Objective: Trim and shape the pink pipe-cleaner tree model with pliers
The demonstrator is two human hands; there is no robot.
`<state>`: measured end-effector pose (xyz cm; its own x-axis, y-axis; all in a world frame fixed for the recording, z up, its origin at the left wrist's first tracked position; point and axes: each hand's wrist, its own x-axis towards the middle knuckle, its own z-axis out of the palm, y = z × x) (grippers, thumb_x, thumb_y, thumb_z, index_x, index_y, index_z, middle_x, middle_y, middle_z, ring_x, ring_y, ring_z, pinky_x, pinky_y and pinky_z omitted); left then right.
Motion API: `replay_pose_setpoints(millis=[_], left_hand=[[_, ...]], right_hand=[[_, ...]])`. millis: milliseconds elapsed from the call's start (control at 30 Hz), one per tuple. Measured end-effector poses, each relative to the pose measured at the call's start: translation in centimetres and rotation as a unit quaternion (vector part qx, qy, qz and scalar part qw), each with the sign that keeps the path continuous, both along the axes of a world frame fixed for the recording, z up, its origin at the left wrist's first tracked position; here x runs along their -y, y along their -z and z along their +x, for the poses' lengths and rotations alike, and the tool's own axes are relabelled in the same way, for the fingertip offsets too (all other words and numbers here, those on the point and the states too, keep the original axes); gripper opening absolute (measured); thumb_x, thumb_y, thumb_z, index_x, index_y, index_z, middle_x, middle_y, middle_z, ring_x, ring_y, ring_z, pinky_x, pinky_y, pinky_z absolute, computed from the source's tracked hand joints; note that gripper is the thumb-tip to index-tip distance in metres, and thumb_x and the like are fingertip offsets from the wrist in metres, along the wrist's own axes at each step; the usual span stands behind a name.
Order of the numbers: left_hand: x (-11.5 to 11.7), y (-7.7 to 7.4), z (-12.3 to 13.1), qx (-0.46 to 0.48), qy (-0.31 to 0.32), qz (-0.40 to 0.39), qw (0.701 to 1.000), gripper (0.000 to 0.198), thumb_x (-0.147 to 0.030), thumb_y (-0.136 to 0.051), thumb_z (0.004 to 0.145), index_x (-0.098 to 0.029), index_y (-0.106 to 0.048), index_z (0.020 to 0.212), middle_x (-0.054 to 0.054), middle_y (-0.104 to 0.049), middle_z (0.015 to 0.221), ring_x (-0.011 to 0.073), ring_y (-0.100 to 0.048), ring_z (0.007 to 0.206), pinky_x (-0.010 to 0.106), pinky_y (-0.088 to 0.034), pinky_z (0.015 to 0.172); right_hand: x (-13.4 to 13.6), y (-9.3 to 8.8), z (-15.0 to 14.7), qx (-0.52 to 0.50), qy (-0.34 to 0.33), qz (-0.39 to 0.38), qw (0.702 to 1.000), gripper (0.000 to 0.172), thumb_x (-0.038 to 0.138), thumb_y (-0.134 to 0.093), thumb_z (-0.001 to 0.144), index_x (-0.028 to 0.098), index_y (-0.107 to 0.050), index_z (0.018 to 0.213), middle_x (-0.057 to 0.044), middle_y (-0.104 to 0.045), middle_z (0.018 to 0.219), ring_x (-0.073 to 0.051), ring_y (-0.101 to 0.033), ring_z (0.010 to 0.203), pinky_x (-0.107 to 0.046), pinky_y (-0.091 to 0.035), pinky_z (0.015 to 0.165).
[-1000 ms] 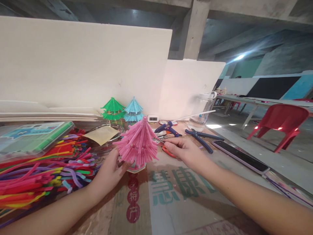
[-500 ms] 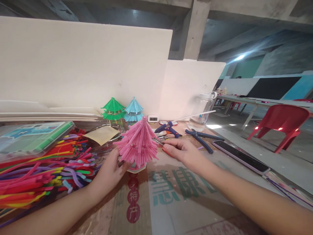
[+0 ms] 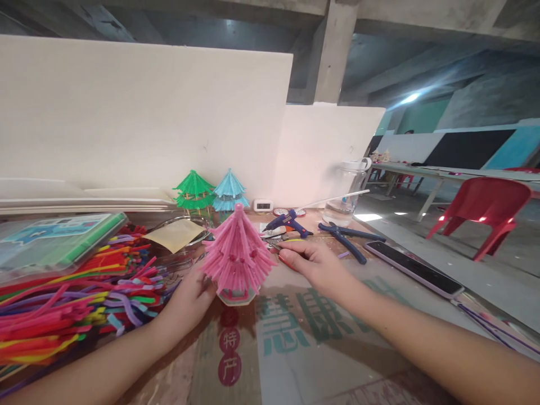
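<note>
A small pagoda model (image 3: 239,253) with two tiers of pink pipe-cleaner roof stands in front of me on a pale, many-sided base. My left hand (image 3: 196,292) grips it low on its left side, fingertips hidden behind the roof. To its right, my right hand (image 3: 306,260) pinches a small pointed metal tool (image 3: 274,245), its tip close to the pink roof's edge. Most of that tool is covered by my fingers, so its kind is unclear. Behind stand a green pagoda model (image 3: 194,188) and a light blue one (image 3: 230,188).
Bundled pipe cleaners (image 3: 76,304) and a plastic case (image 3: 59,242) fill the left. Farther back lie a glue gun (image 3: 291,223), blue-handled pliers (image 3: 348,239) and a small digital clock (image 3: 263,206). A water jug (image 3: 343,194) and a phone (image 3: 415,269) are at right.
The pink pagoda model has turned and tilted slightly in my left hand, its top shifting left and more of its base showing. My right hand stays nearly in place.
</note>
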<state>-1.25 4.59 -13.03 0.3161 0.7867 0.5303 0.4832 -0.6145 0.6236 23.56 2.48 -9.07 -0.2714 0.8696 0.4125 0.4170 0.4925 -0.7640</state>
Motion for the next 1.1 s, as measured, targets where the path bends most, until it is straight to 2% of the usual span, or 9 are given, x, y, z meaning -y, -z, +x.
replay_pose_setpoints(millis=[67, 133, 233, 367, 533, 633, 767, 867, 1100], left_hand=[[-0.3, 0.1, -0.1, 0.002, -0.005, -0.009, 1.0, 0.022, -0.036, -0.05, 0.08, -0.023, -0.068, 0.083, 0.007, -0.074, 0.089, 0.0288, -0.064, 0.098, 0.043, -0.049, 0.097], [-0.5, 0.3, -0.3, 0.031, -0.024, -0.008, 0.999, 0.021, -0.037, -0.052, 0.078, -0.023, -0.067, 0.076, 0.007, -0.074, 0.086, 0.0292, -0.064, 0.096, 0.044, -0.049, 0.097], [-0.6, 0.9, -0.3, 0.076, -0.02, -0.027, 0.997, 0.019, -0.038, -0.056, 0.074, -0.022, -0.067, 0.079, 0.007, -0.075, 0.084, 0.0296, -0.065, 0.094, 0.046, -0.047, 0.101], [-0.3, 1.2, 0.4, 0.123, -0.023, -0.068, 0.99, 0.027, -0.041, -0.05, 0.077, -0.021, -0.067, 0.08, 0.008, -0.075, 0.083, 0.03, -0.067, 0.096, 0.044, -0.054, 0.089], [0.0, 0.6, 0.7, 0.121, -0.004, -0.084, 0.989, 0.03, -0.043, -0.051, 0.077, -0.022, -0.069, 0.087, 0.009, -0.077, 0.093, 0.0286, -0.068, 0.094, 0.043, -0.056, 0.087], [0.4, 0.0, 0.6, 0.12, -0.001, -0.089, 0.989, 0.029, -0.044, -0.055, 0.075, -0.021, -0.07, 0.084, 0.01, -0.077, 0.098, 0.0287, -0.069, 0.095, 0.042, -0.056, 0.087], [1.0, -0.3, 0.8, 0.143, 0.027, -0.136, 0.98, 0.029, -0.044, -0.058, 0.077, -0.02, -0.071, 0.087, 0.009, -0.077, 0.1, 0.0277, -0.07, 0.095, 0.041, -0.056, 0.088], [1.4, -0.3, 1.2, 0.165, 0.033, -0.16, 0.973, 0.03, -0.046, -0.057, 0.078, -0.021, -0.07, 0.086, 0.009, -0.078, 0.096, 0.0276, -0.071, 0.091, 0.041, -0.057, 0.083], [1.0, -0.1, 0.9, 0.138, 0.025, -0.134, 0.981, 0.031, -0.044, -0.059, 0.075, -0.019, -0.072, 0.087, 0.01, -0.077, 0.097, 0.0296, -0.069, 0.094, 0.044, -0.056, 0.086]], right_hand=[[0.1, 0.7, -0.5, 0.0, 0.021, 0.016, 1.0, 0.028, 0.035, -0.052, 0.086, 0.016, -0.072, 0.083, -0.005, -0.067, 0.075, -0.02, -0.057, 0.074, -0.029, -0.043, 0.064], [0.2, 1.7, -1.0, -0.004, 0.044, 0.022, 0.999, 0.028, 0.035, -0.053, 0.085, 0.016, -0.073, 0.088, -0.006, -0.068, 0.074, -0.02, -0.057, 0.07, -0.029, -0.043, 0.06], [0.2, 3.3, -1.8, -0.033, 0.048, 0.033, 0.998, 0.032, 0.03, -0.05, 0.085, 0.015, -0.073, 0.101, -0.007, -0.072, 0.081, -0.019, -0.057, 0.066, -0.029, -0.044, 0.058], [0.1, 4.3, -2.1, -0.04, 0.052, 0.043, 0.997, 0.031, 0.03, -0.051, 0.085, 0.015, -0.072, 0.102, -0.005, -0.07, 0.074, -0.018, -0.057, 0.063, -0.028, -0.045, 0.057], [0.2, 4.7, -1.8, 0.006, 0.033, 0.093, 0.995, 0.028, 0.03, -0.051, 0.087, 0.016, -0.071, 0.1, -0.004, -0.067, 0.068, -0.017, -0.057, 0.059, -0.026, -0.044, 0.053], [0.7, 4.9, -1.6, 0.015, 0.004, 0.15, 0.989, 0.026, 0.029, -0.051, 0.088, 0.016, -0.068, 0.103, -0.006, -0.07, 0.075, -0.018, -0.063, 0.062, -0.026, -0.048, 0.056], [1.6, 4.6, -1.3, 0.042, -0.03, 0.234, 0.971, 0.022, 0.025, -0.05, 0.089, 0.016, -0.064, 0.104, -0.009, -0.072, 0.083, -0.018, -0.066, 0.069, -0.026, -0.05, 0.061], [2.2, 4.2, -1.3, 0.081, -0.064, 0.297, 0.949, 0.02, 0.024, -0.048, 0.089, 0.017, -0.06, 0.103, -0.009, -0.071, 0.082, -0.018, -0.064, 0.069, -0.027, -0.049, 0.062], [2.7, 3.7, -1.2, 0.164, -0.106, 0.331, 0.923, 0.018, 0.025, -0.045, 0.092, 0.018, -0.058, 0.102, -0.007, -0.068, 0.075, -0.018, -0.061, 0.064, -0.028, -0.045, 0.06]])
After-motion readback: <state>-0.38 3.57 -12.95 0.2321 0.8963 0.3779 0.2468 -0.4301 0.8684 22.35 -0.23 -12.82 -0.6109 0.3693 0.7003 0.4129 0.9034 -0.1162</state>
